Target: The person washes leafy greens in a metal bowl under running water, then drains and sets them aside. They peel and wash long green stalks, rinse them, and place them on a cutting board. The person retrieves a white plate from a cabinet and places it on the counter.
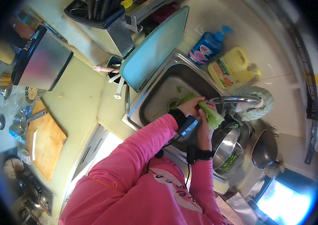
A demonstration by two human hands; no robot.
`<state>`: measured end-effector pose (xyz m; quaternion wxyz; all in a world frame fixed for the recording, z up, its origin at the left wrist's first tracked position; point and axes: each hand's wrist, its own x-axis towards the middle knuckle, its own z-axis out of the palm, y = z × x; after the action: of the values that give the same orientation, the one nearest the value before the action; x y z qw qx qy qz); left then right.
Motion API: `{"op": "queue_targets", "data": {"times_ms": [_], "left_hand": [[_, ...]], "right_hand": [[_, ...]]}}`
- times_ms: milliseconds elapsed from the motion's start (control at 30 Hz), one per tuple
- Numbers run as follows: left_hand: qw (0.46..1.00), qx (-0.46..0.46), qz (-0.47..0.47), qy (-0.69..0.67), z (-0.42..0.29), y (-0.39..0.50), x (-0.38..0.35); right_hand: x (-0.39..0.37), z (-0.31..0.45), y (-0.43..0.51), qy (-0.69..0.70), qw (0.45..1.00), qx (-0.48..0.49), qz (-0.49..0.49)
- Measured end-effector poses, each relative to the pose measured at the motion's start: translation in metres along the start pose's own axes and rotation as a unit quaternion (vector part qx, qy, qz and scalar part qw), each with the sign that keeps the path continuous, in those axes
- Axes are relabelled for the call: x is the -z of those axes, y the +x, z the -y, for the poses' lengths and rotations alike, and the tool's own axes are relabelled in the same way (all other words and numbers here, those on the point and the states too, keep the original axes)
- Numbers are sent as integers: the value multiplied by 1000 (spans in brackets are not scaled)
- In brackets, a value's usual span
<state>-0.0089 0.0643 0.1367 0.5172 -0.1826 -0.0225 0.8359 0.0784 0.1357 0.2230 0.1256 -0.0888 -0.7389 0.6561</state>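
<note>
A bunch of celery [211, 114] lies across both hands over the stainless steel sink [161, 84], under the spout of a chrome faucet [236, 99]. My left hand [189, 107] grips the stalks on the leafy side. Closer to the pale cut base, my right hand [204, 130] holds the bunch from below, its fingers partly hidden by the stalks. The leaves hang toward the drain, and a loose leaf [178, 89] lies on the basin floor. Water appears to run at the spout.
Metal bowls [226, 147] and a clear bowl of leafy greens [230, 163] stand right of my right hand. Behind the sink are a blue soap bottle [207, 47] and a yellow detergent jug [229, 67]. A light-blue cutting board [154, 50] leans at the sink's left; a wooden board [46, 137] lies farther left.
</note>
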Motion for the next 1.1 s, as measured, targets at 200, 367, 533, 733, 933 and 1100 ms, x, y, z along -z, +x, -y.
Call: {"op": "queue_targets", "data": {"times_ms": [200, 367, 533, 733, 933, 1100], "left_hand": [[995, -96, -35, -18, 8, 14, 3], [996, -80, -44, -14, 20, 5, -12], [988, -143, 26, 49, 29, -2, -21], [960, -169, -45, 220, 28, -12, -17], [976, -180, -83, 95, 33, -18, -16], [972, -184, 10, 143, 29, -21, -17]], "right_hand": [[71, 11, -9, -114, 991, -59, 24], [90, 21, 21, 16, 963, -258, 79], [63, 31, 44, 12, 885, -397, 244], [53, 22, 54, -74, 853, -405, 321], [51, 11, 57, -99, 853, -369, 357], [51, 18, 62, 17, 827, -480, 293]]}}
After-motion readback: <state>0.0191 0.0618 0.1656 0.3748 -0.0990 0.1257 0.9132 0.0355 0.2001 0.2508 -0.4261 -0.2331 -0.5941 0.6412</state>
